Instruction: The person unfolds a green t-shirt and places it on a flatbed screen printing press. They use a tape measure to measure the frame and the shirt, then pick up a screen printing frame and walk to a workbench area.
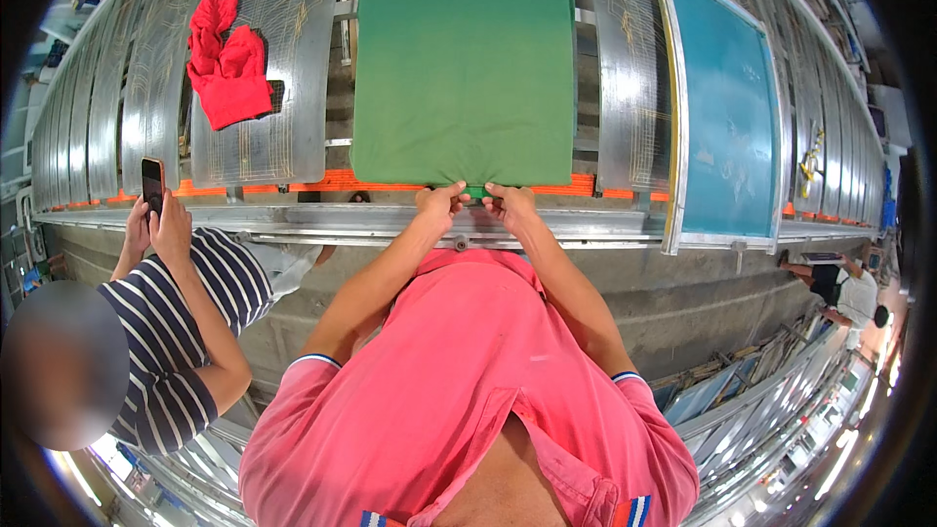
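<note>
— Where are the hands?

— Both sit at the near edge of the green cloth (463, 59), side by side in the middle of its hem. The left hand (440, 204) pinches the hem, fingers clenched on the fabric; the right hand (508, 203) does the same just beside it, the two almost touching.

— And the cloth itself?

— Spread flat over a pallet on the metal worktop (390, 222), running away from the person, its near edge resting just above an orange strip (332, 182).

— What else is around?

— A red cloth (227, 63) lies crumpled on another pallet to the left, well apart from the green one. To the right stands a framed teal screen (727, 107). At the left a second person in a striped shirt (181, 332) holds a phone (152, 185) in both hands, near the worktop's edge.
</note>
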Demonstrator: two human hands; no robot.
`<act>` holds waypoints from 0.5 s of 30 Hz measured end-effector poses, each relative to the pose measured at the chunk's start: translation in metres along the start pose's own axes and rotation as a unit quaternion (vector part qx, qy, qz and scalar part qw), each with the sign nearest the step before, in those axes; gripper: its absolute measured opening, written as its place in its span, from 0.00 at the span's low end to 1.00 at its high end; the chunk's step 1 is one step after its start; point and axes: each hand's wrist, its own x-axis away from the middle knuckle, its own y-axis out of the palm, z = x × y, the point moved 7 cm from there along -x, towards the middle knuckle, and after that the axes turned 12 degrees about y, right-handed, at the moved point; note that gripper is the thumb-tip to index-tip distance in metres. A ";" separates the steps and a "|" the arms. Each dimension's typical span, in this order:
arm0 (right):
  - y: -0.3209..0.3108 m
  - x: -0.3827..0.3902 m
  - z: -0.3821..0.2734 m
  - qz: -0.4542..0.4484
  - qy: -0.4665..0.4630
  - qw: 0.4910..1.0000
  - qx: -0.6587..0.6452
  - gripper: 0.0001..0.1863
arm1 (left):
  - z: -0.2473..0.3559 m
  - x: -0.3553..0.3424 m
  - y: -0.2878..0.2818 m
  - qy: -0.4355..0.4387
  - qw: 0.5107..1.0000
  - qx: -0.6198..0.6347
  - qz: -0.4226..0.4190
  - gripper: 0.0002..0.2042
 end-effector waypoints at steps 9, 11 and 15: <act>-0.005 0.010 -0.002 -0.010 0.011 1.000 -0.022 0.09 | 0.000 0.003 0.002 -0.016 0.999 0.037 -0.021 0.10; -0.021 0.017 -0.003 -0.005 0.017 1.000 -0.013 0.10 | 0.006 0.007 -0.005 -0.010 0.998 0.065 -0.024 0.11; -0.066 0.036 -0.029 0.048 -0.059 0.993 0.094 0.10 | 0.019 0.012 -0.034 0.021 0.999 0.027 -0.002 0.11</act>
